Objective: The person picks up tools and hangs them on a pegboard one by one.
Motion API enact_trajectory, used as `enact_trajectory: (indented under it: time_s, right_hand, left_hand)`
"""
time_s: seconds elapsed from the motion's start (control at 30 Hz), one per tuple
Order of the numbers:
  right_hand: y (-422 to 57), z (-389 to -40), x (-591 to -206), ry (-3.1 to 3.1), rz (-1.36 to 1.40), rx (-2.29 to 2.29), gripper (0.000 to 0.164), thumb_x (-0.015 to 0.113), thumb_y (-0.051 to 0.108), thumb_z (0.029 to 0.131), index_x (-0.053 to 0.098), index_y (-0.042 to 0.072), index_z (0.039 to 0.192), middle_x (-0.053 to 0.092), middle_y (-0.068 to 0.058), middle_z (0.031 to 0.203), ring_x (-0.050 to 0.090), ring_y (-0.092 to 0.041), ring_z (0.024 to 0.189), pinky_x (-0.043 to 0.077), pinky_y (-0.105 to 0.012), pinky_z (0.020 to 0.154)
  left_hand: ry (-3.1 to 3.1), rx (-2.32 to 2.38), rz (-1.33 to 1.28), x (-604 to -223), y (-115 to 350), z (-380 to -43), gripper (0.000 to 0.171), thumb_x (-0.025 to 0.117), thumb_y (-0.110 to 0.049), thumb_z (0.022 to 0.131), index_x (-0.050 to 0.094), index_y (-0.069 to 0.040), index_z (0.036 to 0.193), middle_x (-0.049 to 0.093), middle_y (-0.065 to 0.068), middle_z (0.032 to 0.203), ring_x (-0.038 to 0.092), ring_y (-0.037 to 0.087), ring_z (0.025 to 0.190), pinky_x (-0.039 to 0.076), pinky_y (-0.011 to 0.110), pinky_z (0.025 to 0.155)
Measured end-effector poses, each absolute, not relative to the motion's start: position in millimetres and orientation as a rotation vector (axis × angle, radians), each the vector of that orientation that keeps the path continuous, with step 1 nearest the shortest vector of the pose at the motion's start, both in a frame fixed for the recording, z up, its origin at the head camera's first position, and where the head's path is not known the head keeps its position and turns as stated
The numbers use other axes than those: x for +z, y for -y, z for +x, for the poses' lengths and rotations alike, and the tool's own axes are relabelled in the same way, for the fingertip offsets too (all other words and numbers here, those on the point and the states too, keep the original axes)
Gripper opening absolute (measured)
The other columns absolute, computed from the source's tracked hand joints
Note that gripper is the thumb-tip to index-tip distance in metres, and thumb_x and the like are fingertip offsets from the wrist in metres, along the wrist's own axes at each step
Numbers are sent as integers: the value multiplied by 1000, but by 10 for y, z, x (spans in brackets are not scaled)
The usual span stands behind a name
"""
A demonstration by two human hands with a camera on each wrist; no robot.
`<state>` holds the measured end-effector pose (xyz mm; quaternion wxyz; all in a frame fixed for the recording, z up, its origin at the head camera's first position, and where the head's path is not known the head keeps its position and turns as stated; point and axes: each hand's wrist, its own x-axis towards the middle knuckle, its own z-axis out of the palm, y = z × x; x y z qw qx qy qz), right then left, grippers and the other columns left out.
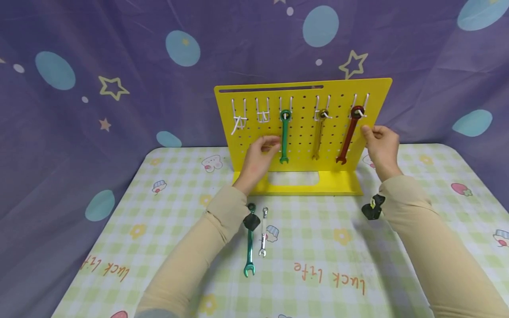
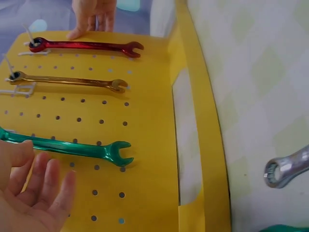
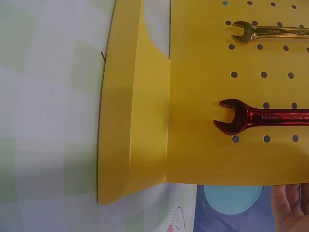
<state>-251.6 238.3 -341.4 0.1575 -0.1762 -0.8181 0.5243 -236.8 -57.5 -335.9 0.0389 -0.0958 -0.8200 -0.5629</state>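
Note:
A yellow pegboard [image 1: 298, 161] stands on the table. From its white hooks hang a green wrench [image 1: 284, 139], a gold wrench [image 1: 319, 137] and a red wrench [image 1: 349, 138]. Right beside the green wrench's handle is my left hand [image 1: 257, 161], fingers loosely bent. In the left wrist view its thumb tip overlaps the lower edge of the green wrench [image 2: 72, 146], the other fingers spread below. My right hand [image 1: 383, 148] grips the board's right edge, thumb at the front and fingers behind. Most of that hand is out of the right wrist view; some fingers [image 3: 288, 203] show past the edge.
On the table before the board lie another green wrench [image 1: 249, 249], partly covered by the black wrist camera, and a small silver wrench [image 1: 263, 234]. Two white hooks [image 1: 239, 121] on the board's left hold no wrench. A purple patterned curtain [image 1: 131, 53] hangs behind the table.

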Motion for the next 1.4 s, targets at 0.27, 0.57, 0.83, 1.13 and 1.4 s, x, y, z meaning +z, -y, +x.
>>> enact_trajectory:
  time_s: [0.27, 0.57, 0.83, 1.13, 1.4]
  right_hand:
    - [-2380, -2524, -3410, 2323, -498, 1508, 53, 58, 43, 97, 62, -4, 120, 67, -7, 105, 56, 6, 66, 47, -11, 66]
    - [-2385, -2519, -3411, 2340, -513, 1510, 56, 55, 46, 97, 60, -3, 125, 65, -16, 121, 56, 8, 67, 48, -11, 68]
    - [-2372, -2529, -3425, 2359, -512, 1494, 58, 54, 47, 97, 60, -3, 125, 64, -19, 122, 56, 7, 67, 48, -12, 68]
    - [-2385, -2522, -3415, 2349, -505, 1511, 58, 54, 46, 98, 58, -4, 127, 62, -22, 125, 55, 8, 65, 48, -11, 68]
    - [-2406, -2533, -3438, 2330, -508, 1514, 55, 55, 44, 98, 59, -4, 125, 64, -16, 116, 54, 7, 63, 47, -10, 65]
  left_hand:
    - [2604, -1700, -318, -3439, 762, -2075, 28, 62, -20, 100, 65, -8, 125, 64, 5, 120, 58, 23, 109, 49, 35, 92]
    - [2811, -1573, -214, -3546, 846, -1718, 26, 65, -25, 98, 67, -12, 121, 65, 1, 116, 58, 22, 109, 49, 37, 93]
    - [2925, -1502, -183, -3710, 978, -1516, 24, 67, -22, 97, 68, -10, 118, 67, 0, 108, 61, 20, 99, 52, 37, 86]
    - [3037, -1323, -213, -3798, 1070, -1365, 20, 67, -20, 96, 71, -10, 113, 66, -2, 98, 58, 17, 85, 51, 33, 76]
    - [3091, -1269, -195, -3883, 1128, -1276, 17, 68, -19, 94, 72, -10, 108, 64, -3, 87, 54, 15, 70, 46, 29, 64]
